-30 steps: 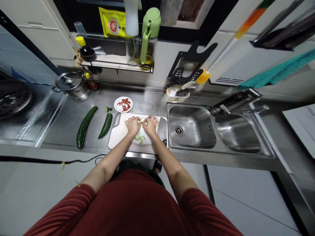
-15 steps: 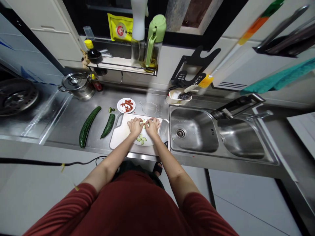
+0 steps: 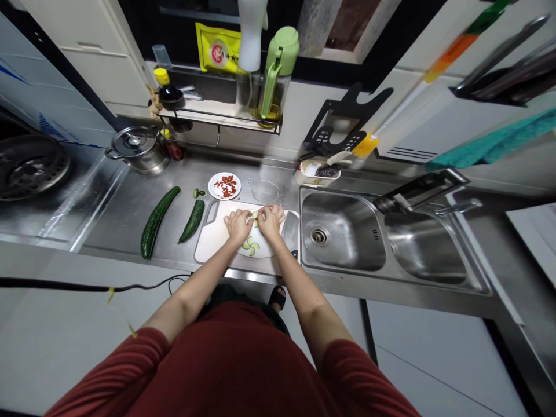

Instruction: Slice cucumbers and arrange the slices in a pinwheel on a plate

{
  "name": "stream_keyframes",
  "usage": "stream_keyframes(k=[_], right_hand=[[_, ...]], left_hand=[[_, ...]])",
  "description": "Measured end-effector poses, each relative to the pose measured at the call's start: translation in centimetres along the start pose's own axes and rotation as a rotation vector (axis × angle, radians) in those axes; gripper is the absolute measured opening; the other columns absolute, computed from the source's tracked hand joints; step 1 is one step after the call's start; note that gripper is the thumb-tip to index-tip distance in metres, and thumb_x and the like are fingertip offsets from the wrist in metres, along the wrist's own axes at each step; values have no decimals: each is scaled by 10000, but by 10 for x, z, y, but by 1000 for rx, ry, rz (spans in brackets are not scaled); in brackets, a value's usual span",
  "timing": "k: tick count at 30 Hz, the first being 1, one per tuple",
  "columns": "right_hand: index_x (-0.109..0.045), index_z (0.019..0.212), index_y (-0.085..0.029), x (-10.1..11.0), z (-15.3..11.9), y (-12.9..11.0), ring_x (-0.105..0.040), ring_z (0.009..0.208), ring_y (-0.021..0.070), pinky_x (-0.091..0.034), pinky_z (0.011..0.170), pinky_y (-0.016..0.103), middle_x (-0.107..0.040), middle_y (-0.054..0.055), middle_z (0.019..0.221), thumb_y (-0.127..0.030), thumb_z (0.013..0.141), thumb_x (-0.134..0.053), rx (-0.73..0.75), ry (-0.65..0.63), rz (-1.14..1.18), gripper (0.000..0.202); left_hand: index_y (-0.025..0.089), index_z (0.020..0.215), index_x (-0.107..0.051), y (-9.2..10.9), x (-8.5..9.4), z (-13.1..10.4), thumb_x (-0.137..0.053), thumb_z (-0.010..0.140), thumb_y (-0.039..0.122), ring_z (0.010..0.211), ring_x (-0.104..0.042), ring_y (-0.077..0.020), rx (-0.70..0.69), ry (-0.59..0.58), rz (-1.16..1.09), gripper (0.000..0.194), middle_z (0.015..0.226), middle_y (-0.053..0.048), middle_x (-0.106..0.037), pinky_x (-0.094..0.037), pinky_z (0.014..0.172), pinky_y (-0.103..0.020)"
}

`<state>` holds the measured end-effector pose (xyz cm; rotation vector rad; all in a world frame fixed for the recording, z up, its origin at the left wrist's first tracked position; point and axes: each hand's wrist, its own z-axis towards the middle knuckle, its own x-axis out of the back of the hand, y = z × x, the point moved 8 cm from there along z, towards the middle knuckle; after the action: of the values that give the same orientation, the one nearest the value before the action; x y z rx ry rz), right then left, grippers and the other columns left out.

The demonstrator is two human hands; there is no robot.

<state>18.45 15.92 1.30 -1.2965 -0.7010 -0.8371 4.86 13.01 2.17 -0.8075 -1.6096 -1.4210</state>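
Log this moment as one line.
left hand: at cucumber slices | right hand: same | white plate: on cutting board | knife: right of plate

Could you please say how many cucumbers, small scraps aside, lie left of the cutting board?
2: the longer cucumber, farther left; the shorter cucumber, between it and the board.

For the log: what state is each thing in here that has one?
Left hand: fingers bent, grip unclear
Right hand: fingers bent, grip unclear
Lower cucumber slices: fanned in a pinwheel
Long cucumber: whole
Knife: lying flat
Pot: lidded
Small plate: holding red pieces
Dark shelf bottle: capped
Green-topped jug: upright
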Motion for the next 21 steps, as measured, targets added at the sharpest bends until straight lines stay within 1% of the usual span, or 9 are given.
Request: stream_keyframes(k=[5, 14, 17, 21], right_hand=[[-654, 882, -225, 1, 16, -15, -297, 1194, 296, -209, 995, 448, -476, 88, 1204, -284, 855, -495, 19, 21, 17, 171], [-655, 940, -218, -2, 46, -50, -272, 1214, 305, -206, 1008, 450, -455, 100, 1246, -269, 866, -489, 99, -9, -10, 189], [-662, 930, -217, -8, 56, -59, -279, 1202, 301, -208, 1006, 440, -460, 97, 1241, -264, 862, -496, 127, -23, -20, 186], [-679, 935, -222, -23, 71, -68, -289, 1180, 298, -226, 982, 431, -463, 101, 1245, -261, 864, -503, 149, -92, -51, 194]], left_hand=[[294, 1016, -649, -4, 8, -15, -549, 861, 375, 1025, -491, -247, 15, 8, -47, 201, 1027, -51, -632, -270, 874, -392], [300, 980, -672, -14, 22, -40, -587, 840, 360, 961, -520, -218, 16, 61, -125, 175, 957, -20, -653, -274, 843, -372], [302, 970, -675, -16, 24, -45, -594, 837, 364, 945, -526, -209, 12, 71, -141, 167, 936, -10, -653, -273, 832, -366], [301, 961, -676, -19, 24, -49, -597, 836, 362, 930, -527, -205, 15, 69, -148, 160, 917, -6, -653, -268, 826, -364]])
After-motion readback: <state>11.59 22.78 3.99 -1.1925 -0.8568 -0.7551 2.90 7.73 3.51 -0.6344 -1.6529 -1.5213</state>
